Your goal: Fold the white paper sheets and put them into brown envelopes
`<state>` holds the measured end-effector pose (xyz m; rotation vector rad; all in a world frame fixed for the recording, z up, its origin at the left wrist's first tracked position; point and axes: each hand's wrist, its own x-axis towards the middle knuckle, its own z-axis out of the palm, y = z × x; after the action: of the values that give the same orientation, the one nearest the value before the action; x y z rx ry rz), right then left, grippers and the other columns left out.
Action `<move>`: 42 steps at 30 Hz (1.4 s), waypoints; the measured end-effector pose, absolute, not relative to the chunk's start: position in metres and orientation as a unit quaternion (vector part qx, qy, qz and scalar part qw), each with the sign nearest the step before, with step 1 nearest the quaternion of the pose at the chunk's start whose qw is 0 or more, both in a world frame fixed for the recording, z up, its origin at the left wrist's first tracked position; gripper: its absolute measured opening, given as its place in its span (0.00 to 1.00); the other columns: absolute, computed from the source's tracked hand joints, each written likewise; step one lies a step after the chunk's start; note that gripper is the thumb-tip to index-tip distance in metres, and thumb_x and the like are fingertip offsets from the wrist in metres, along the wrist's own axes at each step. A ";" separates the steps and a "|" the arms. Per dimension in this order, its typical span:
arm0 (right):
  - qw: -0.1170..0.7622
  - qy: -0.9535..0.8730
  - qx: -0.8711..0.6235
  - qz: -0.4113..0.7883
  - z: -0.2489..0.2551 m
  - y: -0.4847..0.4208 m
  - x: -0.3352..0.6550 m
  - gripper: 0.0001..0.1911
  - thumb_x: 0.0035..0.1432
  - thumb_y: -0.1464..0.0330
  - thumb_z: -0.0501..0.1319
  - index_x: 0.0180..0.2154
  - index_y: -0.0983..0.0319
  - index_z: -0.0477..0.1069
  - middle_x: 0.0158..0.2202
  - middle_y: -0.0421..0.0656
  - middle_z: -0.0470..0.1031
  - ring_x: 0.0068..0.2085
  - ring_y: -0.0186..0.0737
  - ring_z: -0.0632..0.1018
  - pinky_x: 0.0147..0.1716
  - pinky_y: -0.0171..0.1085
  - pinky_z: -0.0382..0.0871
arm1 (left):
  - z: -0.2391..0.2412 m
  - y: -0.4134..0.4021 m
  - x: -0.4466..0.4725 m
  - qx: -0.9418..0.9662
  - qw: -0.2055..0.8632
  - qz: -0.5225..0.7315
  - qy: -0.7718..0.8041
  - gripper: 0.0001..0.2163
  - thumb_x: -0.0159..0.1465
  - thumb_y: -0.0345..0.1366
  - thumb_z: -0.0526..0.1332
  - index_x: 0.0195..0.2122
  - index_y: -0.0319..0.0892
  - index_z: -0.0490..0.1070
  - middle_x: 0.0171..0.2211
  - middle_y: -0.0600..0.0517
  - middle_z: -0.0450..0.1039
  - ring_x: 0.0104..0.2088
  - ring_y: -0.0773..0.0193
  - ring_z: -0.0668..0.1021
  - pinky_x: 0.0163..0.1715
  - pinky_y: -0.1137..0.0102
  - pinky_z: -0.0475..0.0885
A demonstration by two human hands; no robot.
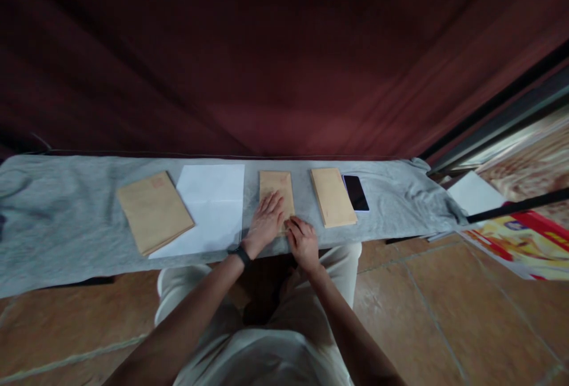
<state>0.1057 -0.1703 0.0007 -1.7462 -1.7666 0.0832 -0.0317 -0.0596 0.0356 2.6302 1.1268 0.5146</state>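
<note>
A brown paper envelope lies upright in front of me on the grey cloth. Across its middle rests my left hand, flat with the fingers stretched out. My right hand is at the envelope's near right corner, its fingers curled and pressed together on the edge. The thumb side of that grip is partly hidden. To the right sits a stack of similar brown envelopes. Another stack of wider-looking brown envelopes lies at the left, overlapping white paper sheets.
A dark-screened phone lies beside the right stack. The narrow bench top is covered with grey cloth. A dark red curtain-like surface rises behind it. A black metal bar and a colourful printed box are at the right.
</note>
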 end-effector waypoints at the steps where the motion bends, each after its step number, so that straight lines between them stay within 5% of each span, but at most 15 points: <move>1: 0.321 -0.675 -0.664 0.025 0.001 -0.171 0.105 0.17 0.69 0.71 0.56 0.57 0.60 0.72 0.58 0.49 0.73 0.57 0.44 0.73 0.57 0.44 0.65 | 0.035 -0.053 -0.026 0.901 0.111 0.167 0.386 0.24 0.72 0.36 0.47 0.66 0.33 0.60 0.70 0.40 0.56 0.72 0.52 0.54 0.71 0.55 0.52; 23: 0.324 -0.676 -0.662 -0.007 -0.001 -0.169 0.100 0.21 0.68 0.73 0.53 0.58 0.56 0.70 0.56 0.49 0.74 0.55 0.47 0.75 0.55 0.48 0.68 | 0.010 0.018 -0.010 0.921 0.081 0.127 0.359 0.26 0.71 0.49 0.50 0.68 0.46 0.60 0.71 0.46 0.57 0.71 0.53 0.57 0.70 0.53 0.48; 42: 0.318 -0.682 -0.659 -0.003 -0.009 -0.171 0.102 0.25 0.64 0.76 0.55 0.60 0.54 0.67 0.57 0.48 0.73 0.56 0.49 0.74 0.55 0.49 0.68 | 0.013 0.017 -0.003 0.933 0.088 0.133 0.324 0.25 0.73 0.46 0.49 0.69 0.47 0.59 0.70 0.49 0.59 0.71 0.59 0.58 0.70 0.57 0.45</move>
<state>0.1023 -0.1709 -0.0091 -1.7341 -1.7935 -0.0082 -0.0033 0.0173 0.0126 2.7769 0.9646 0.3971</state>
